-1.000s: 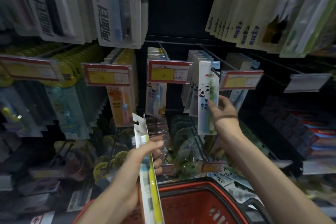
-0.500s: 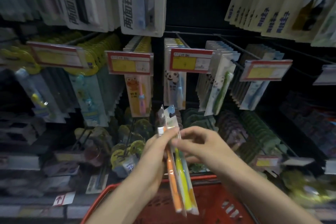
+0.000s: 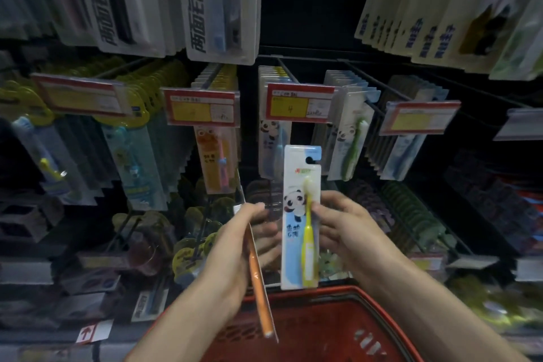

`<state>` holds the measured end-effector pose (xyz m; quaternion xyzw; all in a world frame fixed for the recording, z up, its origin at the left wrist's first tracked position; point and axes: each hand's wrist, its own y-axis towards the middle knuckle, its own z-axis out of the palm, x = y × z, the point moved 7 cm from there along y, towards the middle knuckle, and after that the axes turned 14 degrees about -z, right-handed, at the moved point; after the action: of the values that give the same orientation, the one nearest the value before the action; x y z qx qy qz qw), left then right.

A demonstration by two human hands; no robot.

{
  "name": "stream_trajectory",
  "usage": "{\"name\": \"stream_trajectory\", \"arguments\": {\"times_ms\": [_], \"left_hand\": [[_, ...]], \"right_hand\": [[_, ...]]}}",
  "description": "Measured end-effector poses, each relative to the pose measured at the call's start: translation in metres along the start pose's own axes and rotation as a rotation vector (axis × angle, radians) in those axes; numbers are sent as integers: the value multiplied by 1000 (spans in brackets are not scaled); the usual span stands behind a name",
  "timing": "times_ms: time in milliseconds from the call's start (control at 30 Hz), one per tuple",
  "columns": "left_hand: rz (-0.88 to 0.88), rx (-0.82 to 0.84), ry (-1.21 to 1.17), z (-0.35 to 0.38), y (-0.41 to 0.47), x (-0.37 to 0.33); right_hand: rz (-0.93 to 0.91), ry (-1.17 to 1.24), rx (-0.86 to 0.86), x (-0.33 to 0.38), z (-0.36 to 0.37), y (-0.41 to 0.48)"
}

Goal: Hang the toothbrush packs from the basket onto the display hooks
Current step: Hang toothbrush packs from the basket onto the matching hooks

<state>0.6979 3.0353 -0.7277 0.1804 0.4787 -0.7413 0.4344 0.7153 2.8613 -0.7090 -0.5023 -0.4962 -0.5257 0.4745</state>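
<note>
A matte black back panel (image 3: 308,9) is running up the far middle, lying in deep shadow. Red-framed yellow paper price tags (image 3: 299,103) are hanging in a row across the middle. A pale grey plastic shelf strip (image 3: 523,123) is showing far right. A small white label with a red arrow (image 3: 91,332) is sitting near left. Lighting is reading dim throughout.

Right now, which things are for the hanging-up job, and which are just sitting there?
For the job: yellow panda toothbrush pack in the right hand; orange toothbrush pack in the left hand; red basket; display hook.
Just there: price tag; tall white packs overhead; red arrow sticker.
</note>
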Motion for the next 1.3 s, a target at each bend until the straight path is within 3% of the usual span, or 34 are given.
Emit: {"name": "stream_trajectory", "arguments": {"times_ms": [267, 533, 867, 1000, 1167, 1233, 1300], "left_hand": [[-7, -51, -17, -10, 3, 2], [-25, -47, 15, -6, 1, 10], [-85, -19, 45, 2, -4, 22], [-43, -44, 169, 0, -5, 19], [101, -187, 363, -4, -10, 8], [144, -216, 347, -4, -12, 4], [176, -218, 318, -3, -12, 1]], "right_hand": [[-225, -116, -318, 34, -41, 15], [-257, -50, -470, 47, -69, 28], [-252, -13, -473, 50, -72, 51], [-254, -52, -500, 45, -82, 56], [-147, -346, -485, 24, -83, 42], [-108, -389, -409, 16, -68, 25], [-62, -340, -192, 8, -36, 9]]}}
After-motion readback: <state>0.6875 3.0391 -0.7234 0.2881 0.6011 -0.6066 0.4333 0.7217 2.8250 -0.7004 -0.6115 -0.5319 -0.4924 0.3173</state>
